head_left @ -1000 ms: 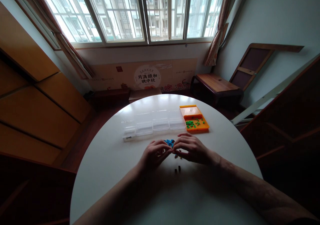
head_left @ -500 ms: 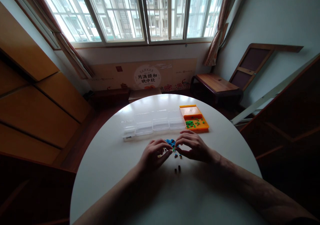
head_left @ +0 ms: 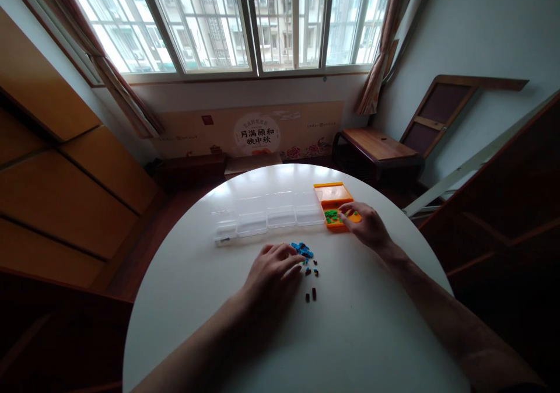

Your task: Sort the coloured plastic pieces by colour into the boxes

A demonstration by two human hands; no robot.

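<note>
1. Your right hand (head_left: 365,225) reaches to the far right and sits over the near compartment of the orange tray (head_left: 336,193). Its fingertips are drawn together above the green pieces (head_left: 331,215); whether they pinch one cannot be told at this size.
2. The green pieces lie scattered in that near compartment only. The far compartment looks bare, so the tray likely serves as a colour bin.
3. Your left hand (head_left: 273,269) rests palm-down on the round white table (head_left: 196,276), fingers loosely spread and pointing right, tips just beside the blue pieces (head_left: 301,248). It holds nothing visible; it probably rests there to guard the pile.
4. The blue pieces sit in a small heap near table centre, between your two hands, well apart from the tray.
5. A few dark pieces (head_left: 311,294) lie loose on the near side of the blue heap, just right of your left fingertips.
6. A row of clear plastic boxes (head_left: 266,217) stands left of the orange tray, touching it or nearly so; contents not discernible.
</note>
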